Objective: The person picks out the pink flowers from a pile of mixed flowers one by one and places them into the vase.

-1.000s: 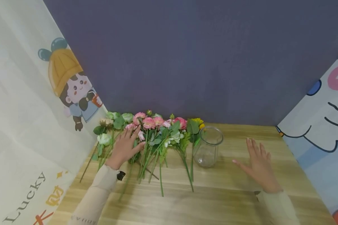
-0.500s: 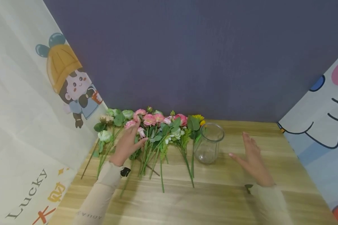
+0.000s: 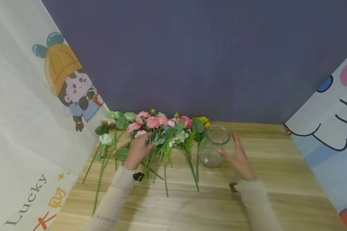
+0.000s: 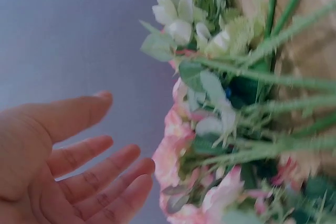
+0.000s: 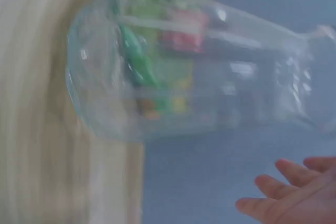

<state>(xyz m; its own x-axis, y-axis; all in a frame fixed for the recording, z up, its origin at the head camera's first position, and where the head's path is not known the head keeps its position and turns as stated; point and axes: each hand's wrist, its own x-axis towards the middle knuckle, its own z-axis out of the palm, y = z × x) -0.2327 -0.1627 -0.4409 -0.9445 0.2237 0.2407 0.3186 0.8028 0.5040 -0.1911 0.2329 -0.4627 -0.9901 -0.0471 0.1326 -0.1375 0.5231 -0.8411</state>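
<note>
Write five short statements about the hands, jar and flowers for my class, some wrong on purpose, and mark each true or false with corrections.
1. The glass jar stands upright on the table. True.
2. The right hand is nearer the glass jar than the left hand is. True.
3. The left hand grips the glass jar. False: it is by the pink flowers, away from the jar.
4. Every flower stands inside the glass jar. False: the white flowers lie outside it.
5. The left wrist view shows both pink and white flowers. True.

upright glass jar (image 3: 212, 149) beside flowers (image 3: 152, 122)
</note>
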